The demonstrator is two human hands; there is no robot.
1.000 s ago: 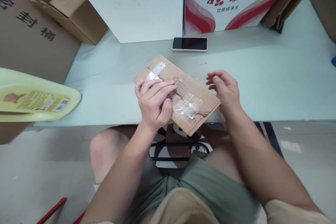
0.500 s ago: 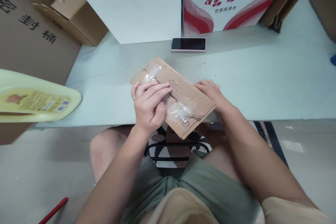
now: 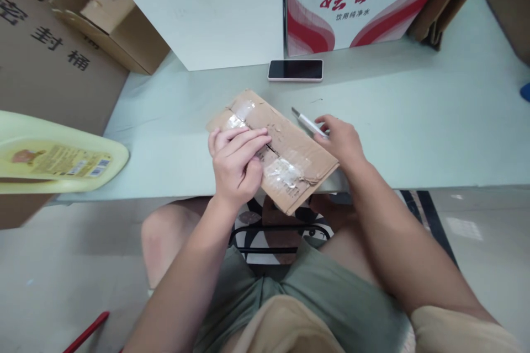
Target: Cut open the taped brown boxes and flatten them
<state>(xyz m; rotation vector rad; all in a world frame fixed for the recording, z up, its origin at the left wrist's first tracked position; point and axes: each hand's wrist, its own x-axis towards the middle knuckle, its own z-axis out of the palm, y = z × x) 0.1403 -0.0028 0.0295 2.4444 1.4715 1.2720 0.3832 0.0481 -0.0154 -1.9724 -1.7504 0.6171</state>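
Observation:
A flat brown cardboard box (image 3: 285,146), creased and patched with shiny clear tape, lies at a slant and juts over the table's near edge. My left hand (image 3: 238,162) holds it down from the left, with the fingers stretched together across its top and the thumb bent at its near side. To the right of the box, my right hand (image 3: 339,140) is closed around a slim white-handled knife (image 3: 307,122). The knife's grey tip points up and to the left, past the far edge of the box. Part of its handle is hidden by my fingers.
A phone (image 3: 295,70) lies beyond the box, before a white carton (image 3: 207,11) and a red-and-white carton (image 3: 351,8). A yellow bottle (image 3: 62,154) and brown cartons (image 3: 111,22) stand left. Folded cardboard (image 3: 447,5) leans at the back right.
My right hand has come up from behind the box's right edge, and the knife now shows in it. My left hand and the box have hardly moved.

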